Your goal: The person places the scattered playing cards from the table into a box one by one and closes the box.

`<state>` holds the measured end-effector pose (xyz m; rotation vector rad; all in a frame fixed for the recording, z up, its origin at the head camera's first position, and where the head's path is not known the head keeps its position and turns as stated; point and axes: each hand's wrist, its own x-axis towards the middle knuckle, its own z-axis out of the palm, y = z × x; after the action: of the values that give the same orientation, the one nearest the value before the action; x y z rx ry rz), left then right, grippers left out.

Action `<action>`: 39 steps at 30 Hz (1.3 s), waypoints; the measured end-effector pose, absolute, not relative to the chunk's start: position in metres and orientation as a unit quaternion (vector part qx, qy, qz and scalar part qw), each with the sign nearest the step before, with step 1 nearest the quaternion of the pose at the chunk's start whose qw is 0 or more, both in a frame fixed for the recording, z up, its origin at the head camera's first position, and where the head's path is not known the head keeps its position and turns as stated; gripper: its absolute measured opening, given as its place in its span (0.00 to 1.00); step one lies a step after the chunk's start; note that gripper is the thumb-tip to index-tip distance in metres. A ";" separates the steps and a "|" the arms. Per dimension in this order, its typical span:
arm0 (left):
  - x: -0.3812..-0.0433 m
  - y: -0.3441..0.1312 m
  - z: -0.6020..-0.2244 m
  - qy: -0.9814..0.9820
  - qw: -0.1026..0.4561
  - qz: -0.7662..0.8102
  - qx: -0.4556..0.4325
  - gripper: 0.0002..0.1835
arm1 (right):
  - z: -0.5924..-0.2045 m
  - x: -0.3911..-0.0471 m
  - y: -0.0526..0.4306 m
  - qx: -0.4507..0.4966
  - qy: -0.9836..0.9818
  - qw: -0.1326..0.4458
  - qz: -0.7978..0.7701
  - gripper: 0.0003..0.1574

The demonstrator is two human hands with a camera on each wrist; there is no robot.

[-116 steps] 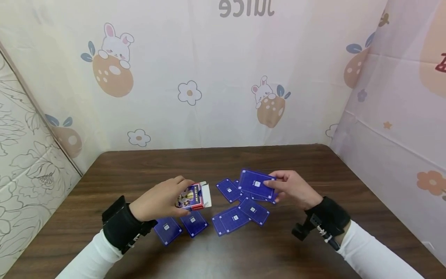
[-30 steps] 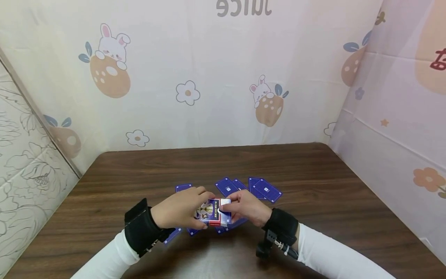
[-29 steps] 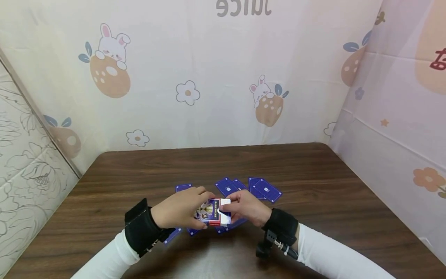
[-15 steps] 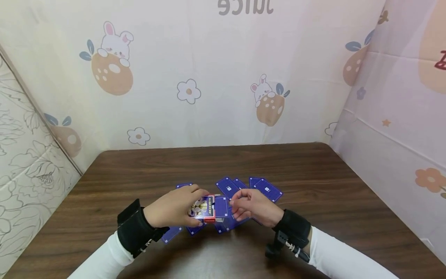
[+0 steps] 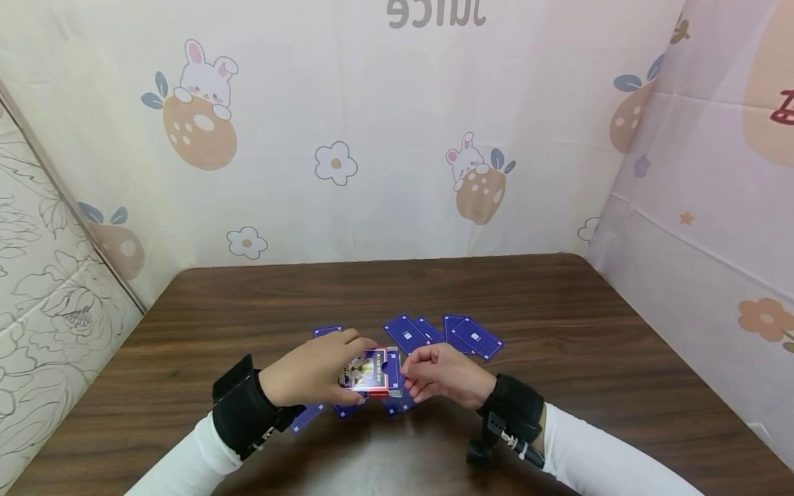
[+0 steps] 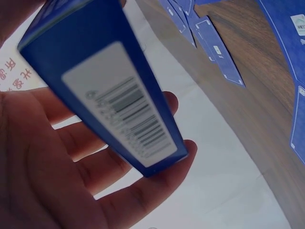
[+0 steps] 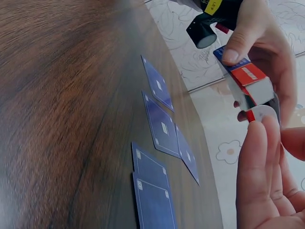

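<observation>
In the head view my left hand [image 5: 313, 370] grips a small blue-and-red card box [image 5: 367, 372] between thumb and fingers, just above the table. A blue-backed playing card [image 5: 393, 370] sticks a little way out of the box's right end. My right hand [image 5: 448, 375] is at that end, its fingertips by the card's edge. The right wrist view shows these fingers [image 7: 255, 148] fairly straight, at the box's pale flap [image 7: 264, 112]. A barcode [image 6: 133, 117] on one side of the box faces the left wrist camera.
Several blue-backed cards lie on the dark wooden table [image 5: 279, 296]: overlapping cards [image 5: 477, 337] at the back right, others [image 5: 307, 417] partly under the left hand. A printed curtain [image 5: 397, 207] rises behind the table.
Both hands have come together since the first frame. The right hand has brought a card from the right to the box. Over the last half second, less of the card sticks out.
</observation>
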<state>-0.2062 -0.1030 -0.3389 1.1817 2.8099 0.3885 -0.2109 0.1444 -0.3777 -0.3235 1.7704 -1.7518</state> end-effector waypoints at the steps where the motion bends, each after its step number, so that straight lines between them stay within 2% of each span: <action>1: -0.206 -0.103 -0.338 0.913 0.034 0.127 0.387 0.36 | -0.378 -0.211 0.143 -0.122 0.669 0.311 -0.664 0.07; 8: -0.206 -0.100 -0.336 0.910 0.029 0.127 0.395 0.35 | -0.377 -0.210 0.137 -0.119 0.672 0.305 -0.664 0.04; 20: -0.205 -0.094 -0.339 0.910 0.008 0.105 0.400 0.35 | -0.382 -0.207 0.128 -0.092 0.718 0.262 -0.638 0.08; 26: -0.207 -0.095 -0.342 0.912 0.019 0.117 0.392 0.35 | -0.384 -0.208 0.129 -0.087 0.718 0.258 -0.641 0.08; 33: -0.208 -0.100 -0.344 0.918 0.027 0.135 0.371 0.36 | -0.376 -0.211 0.147 -0.092 0.727 0.240 -0.637 0.11; 39: -0.207 -0.107 -0.340 0.923 0.024 0.134 0.361 0.36 | -0.367 -0.227 0.181 -0.114 0.794 0.181 -0.569 0.10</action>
<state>-0.2067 -0.1070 -0.3402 1.1177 2.8546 0.4143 -0.2275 0.1805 -0.3670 -0.3213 2.2418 -1.6073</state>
